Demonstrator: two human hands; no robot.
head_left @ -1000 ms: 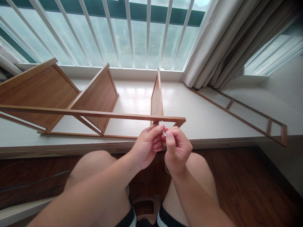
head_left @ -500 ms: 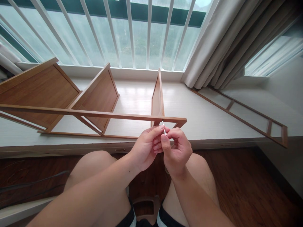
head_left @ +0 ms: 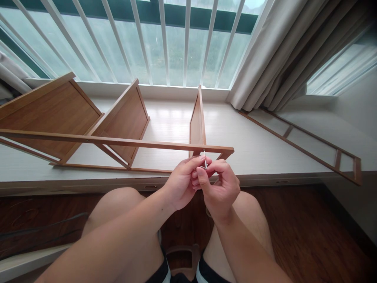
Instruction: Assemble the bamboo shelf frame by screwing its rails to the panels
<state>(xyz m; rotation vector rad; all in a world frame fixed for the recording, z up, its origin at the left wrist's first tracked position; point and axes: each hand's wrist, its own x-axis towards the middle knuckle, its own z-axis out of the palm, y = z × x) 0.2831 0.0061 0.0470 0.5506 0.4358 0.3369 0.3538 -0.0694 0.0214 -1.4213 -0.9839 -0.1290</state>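
A small metal hex key [head_left: 205,162] reaches from my fingers up to the front rail of a brown wooden shelf frame [head_left: 159,144], near its right end. My left hand [head_left: 184,181] pinches the key's long shaft between thumb and fingertips. At the bent lower end, my right hand [head_left: 219,186] is closed with thumb and forefinger on the key's short arm. The frame lies on its side, with a narrow panel [head_left: 198,122] standing right behind the joint. Two broader panels, a middle one [head_left: 123,125] and a left one [head_left: 50,118], stand farther left.
The frame rests on a white window ledge [head_left: 167,112]. A loose ladder-like wooden side frame [head_left: 312,143] lies on the right, partly past the ledge's front edge. White window bars [head_left: 187,43] and a grey curtain [head_left: 265,55] stand behind. My knees are below the ledge.
The hex key has turned in my fingers, so its bent short arm now shows pointing left. My hands stay almost in place; the whole view has shifted slightly.
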